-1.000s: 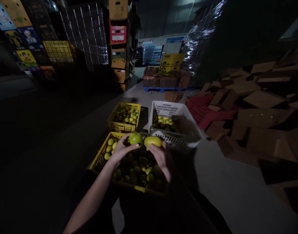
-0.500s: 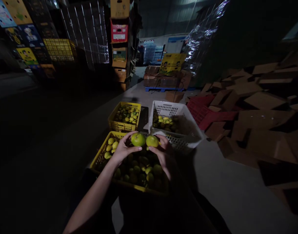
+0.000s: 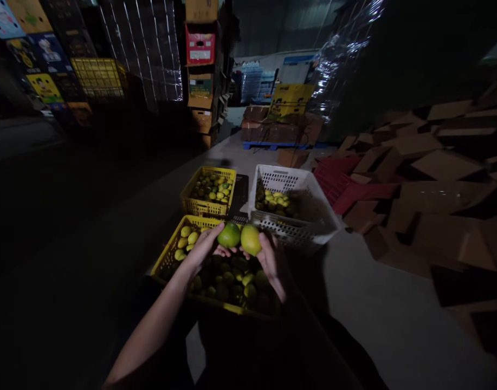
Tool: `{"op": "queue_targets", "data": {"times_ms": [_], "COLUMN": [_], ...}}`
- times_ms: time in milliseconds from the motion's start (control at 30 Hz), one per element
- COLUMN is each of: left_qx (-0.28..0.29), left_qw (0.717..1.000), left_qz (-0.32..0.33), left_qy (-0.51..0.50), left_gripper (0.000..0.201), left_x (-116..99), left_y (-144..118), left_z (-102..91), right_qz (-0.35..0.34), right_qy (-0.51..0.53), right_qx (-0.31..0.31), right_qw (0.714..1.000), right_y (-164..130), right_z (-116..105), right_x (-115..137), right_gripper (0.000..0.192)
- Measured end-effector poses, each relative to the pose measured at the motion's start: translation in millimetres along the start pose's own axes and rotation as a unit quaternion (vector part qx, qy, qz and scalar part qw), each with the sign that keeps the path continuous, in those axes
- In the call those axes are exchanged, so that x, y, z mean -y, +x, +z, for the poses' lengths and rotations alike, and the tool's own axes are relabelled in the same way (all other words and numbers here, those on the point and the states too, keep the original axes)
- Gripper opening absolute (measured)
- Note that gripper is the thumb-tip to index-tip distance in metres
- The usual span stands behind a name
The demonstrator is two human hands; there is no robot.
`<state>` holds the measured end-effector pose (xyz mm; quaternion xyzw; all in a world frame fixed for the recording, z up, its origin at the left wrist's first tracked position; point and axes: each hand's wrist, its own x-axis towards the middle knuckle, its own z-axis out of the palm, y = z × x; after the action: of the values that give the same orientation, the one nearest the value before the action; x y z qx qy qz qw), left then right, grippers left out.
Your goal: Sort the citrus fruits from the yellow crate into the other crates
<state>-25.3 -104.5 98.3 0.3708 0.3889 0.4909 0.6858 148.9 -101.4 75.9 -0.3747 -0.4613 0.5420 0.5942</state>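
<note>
My left hand (image 3: 203,250) holds a round green fruit (image 3: 229,235) at its fingertips. My right hand (image 3: 272,261) holds a yellower fruit (image 3: 251,240) right beside it, the two fruits almost touching. Both hands hover over the near yellow crate (image 3: 167,260), which is full of green and yellow fruit. Beyond it stand a second yellow crate (image 3: 208,206) and a white crate (image 3: 294,232), each with fruit inside.
Flattened cardboard and red crates (image 3: 337,187) pile up on the right. Stacked boxes (image 3: 200,70) and wrapped pallets rise behind, with a blue pallet (image 3: 272,145) of cartons at the back. The left side is dark floor.
Both hands have turned their fruits and brought them closer together. The view has shifted slightly; the crates have not moved.
</note>
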Motion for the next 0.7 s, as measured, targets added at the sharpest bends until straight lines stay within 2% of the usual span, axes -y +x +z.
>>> {"op": "queue_targets", "data": {"times_ms": [67,167,333,433,533,633,700], "left_qx": [-0.011,-0.006,0.011,0.018,-0.020,-0.073,-0.088], "left_qw": [0.998,0.991,0.972,0.962,0.952,0.937,0.929], "left_qz": [-0.043,-0.077,-0.060,-0.070,-0.112,-0.134,-0.138], "left_qy": [-0.043,-0.110,-0.227,-0.263,-0.285,-0.313,-0.331], "left_gripper": [0.045,0.040,0.033,0.033,0.032,0.026,0.025], "left_x": [1.1,-3.2,-13.1,-10.2,-1.0,8.6,12.0], "left_y": [1.4,-0.4,-7.1,-4.7,2.6,9.6,11.7], "left_z": [0.0,4.0,9.9,8.4,5.8,3.2,1.9], "right_qz": [0.031,0.042,0.072,0.076,0.096,0.128,0.143], "right_qy": [0.037,0.057,0.098,0.136,0.157,0.168,0.175], "right_qx": [-0.001,0.018,0.050,0.008,-0.012,0.013,0.026], "right_qw": [0.999,0.997,0.991,0.988,0.983,0.977,0.974], "right_y": [-1.6,-2.8,1.4,6.0,7.2,4.2,1.5], "right_z": [6.3,11.4,12.1,11.5,10.9,11.4,12.5], "right_x": [1.9,3.6,2.8,2.4,2.3,1.3,0.9], "right_gripper": [0.049,0.047,0.037,0.033,0.029,0.021,0.022]}}
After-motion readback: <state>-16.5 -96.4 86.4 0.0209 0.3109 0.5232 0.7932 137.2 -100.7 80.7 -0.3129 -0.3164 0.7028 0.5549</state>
